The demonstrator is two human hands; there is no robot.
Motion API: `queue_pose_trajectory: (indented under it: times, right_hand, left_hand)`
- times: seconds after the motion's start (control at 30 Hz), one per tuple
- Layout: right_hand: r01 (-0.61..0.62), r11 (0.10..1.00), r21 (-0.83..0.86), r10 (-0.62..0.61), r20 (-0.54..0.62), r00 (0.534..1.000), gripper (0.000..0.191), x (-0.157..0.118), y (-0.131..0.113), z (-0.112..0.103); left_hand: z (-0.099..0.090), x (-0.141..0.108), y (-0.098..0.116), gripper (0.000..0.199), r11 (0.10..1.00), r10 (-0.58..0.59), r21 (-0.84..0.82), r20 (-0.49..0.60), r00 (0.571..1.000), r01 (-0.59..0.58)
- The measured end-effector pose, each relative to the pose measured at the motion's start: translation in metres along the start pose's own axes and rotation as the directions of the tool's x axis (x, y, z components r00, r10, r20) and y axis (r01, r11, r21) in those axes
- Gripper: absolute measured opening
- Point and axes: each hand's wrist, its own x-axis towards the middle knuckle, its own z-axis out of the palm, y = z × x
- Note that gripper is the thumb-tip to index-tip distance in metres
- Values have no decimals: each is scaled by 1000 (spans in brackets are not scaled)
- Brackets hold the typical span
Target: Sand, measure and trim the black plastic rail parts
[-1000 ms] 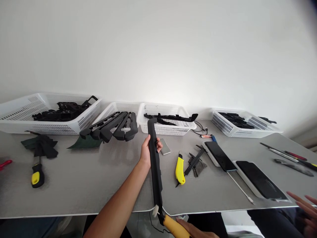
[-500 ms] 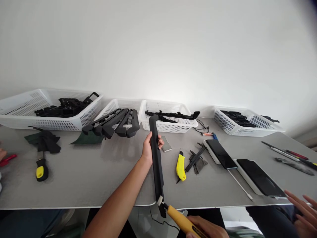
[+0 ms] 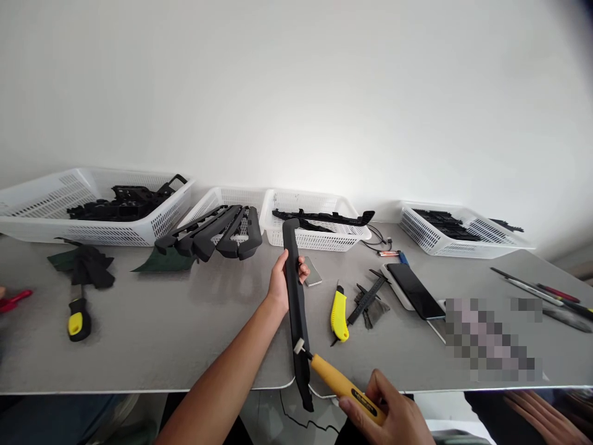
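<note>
A long black plastic trim strip (image 3: 296, 303) runs upright through the middle, its lower end past the table's front edge. My left hand (image 3: 279, 283) is closed round its upper half, thumb on the left side and fingertips on the right. In my right hand (image 3: 393, 411) is a yellow-handled tool (image 3: 340, 382), gripped by the handle. Its short pale head lies at the strip's lower part; whether it touches cannot be told. Right of the strip are a yellow utility knife (image 3: 340, 315), a black caliper (image 3: 367, 301) and a small grey block (image 3: 313, 273).
White baskets with black plastic parts line the wall, including a left basket (image 3: 102, 233) and a right basket (image 3: 463, 247). A yellow-and-black-handled scraper (image 3: 79, 321) lies left. A phone (image 3: 414, 289) lies right, near a pixelated patch. Another person's hand (image 3: 542, 414) is at lower right.
The yellow tool's head has moved up along the strip, and my right hand has come up further into view. The other person's hand at right has moved left and lower.
</note>
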Motion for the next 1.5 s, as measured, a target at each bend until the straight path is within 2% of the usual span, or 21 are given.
queue_pose_trajectory:
  times: [0.13, 0.4, 0.53, 0.63, 0.8, 0.93, 1.03, 1.27, 1.4, 1.5]
  right_hand:
    - [-14, 999, -32, 15, 31, 999, 65, 19, -18, -6]
    - [36, 999, 4, -35, -155, 987, 67, 68, -53, -4]
    - [4, 1000, 15, -1, -200, 980, 66, 96, -61, -5]
    - [-10, 996, 90, 30, -221, 975, 68, 105, -61, -8]
    - [-52, 977, 207, 102, -239, 966, 67, 101, -52, -9]
    - [-89, 947, 309, 175, -262, 949, 62, 100, -42, -3]
    - [-102, 908, 406, 211, -233, 949, 60, 100, -40, 3]
    - [-43, 837, 546, 118, -104, 987, 61, 85, -49, 14]
    - [17, 878, 479, -1, -35, 999, 57, 69, -50, 15]
    - [33, 923, 384, 0, -84, 996, 59, 67, -39, 8]
  left_hand:
    - [1, -1, -1, 21, 1000, -9, -8, 2, 1000, 9]
    - [1, 0, -7, 27, 998, -69, 1, -20, 997, 69]
    - [2, -2, -7, 33, 997, -42, 65, -12, 999, 43]
    - [2, -2, -6, 30, 998, -7, 62, -10, 1000, 7]
    - [-1, 0, -6, 29, 997, 13, 72, 11, 1000, -14]
    - [-2, 1, -6, 30, 997, 23, 80, -13, 1000, -22]
    - [-2, 1, -5, 29, 997, 14, 77, -27, 1000, -12]
    - [-4, 4, -3, 26, 993, -4, 113, -70, 998, 11]
    - [-7, 4, -4, 23, 987, 9, 160, -68, 998, 2]
    - [-9, 5, -4, 24, 977, 25, 212, -69, 997, -10]
